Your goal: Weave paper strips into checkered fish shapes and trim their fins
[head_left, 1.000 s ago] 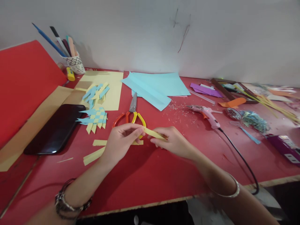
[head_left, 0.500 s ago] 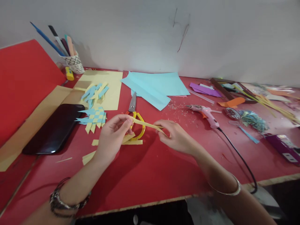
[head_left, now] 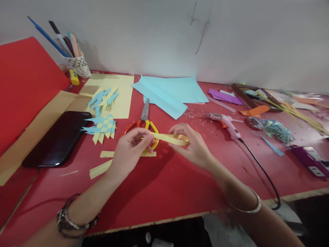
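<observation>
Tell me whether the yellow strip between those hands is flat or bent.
Bent: the yellow strip curves back on itself at the right hand.

Patterned cup (head_left: 80,66) well behind black phone (head_left: 58,140).

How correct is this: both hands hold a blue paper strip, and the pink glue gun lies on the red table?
The colour is wrong: the head view shows a yellow paper strip in the left hand and right hand. The rest is correct.
</observation>
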A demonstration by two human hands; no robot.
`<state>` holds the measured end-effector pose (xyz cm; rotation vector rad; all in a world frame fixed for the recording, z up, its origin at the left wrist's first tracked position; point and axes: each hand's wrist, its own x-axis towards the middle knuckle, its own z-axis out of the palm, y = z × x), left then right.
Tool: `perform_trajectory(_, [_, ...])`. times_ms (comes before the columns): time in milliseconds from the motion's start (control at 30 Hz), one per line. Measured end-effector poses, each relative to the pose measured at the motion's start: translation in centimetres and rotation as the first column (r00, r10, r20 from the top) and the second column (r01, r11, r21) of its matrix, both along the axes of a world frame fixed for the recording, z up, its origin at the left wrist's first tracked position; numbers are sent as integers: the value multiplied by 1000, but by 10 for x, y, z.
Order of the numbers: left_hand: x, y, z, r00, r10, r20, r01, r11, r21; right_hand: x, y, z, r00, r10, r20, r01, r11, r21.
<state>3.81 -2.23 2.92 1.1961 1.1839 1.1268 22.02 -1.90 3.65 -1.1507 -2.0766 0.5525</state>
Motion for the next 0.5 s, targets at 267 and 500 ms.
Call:
perform_trajectory(267, [2, -3, 0, 993, -121, -8, 121, 992, -21, -5, 0, 0, 996, 85, -13, -86, 987, -137])
perform_trajectory(500, [3, -3, 2, 987, -155, -45, 152, 987, -58, -6, -1, -2, 994, 105, 36, -96, 975, -202])
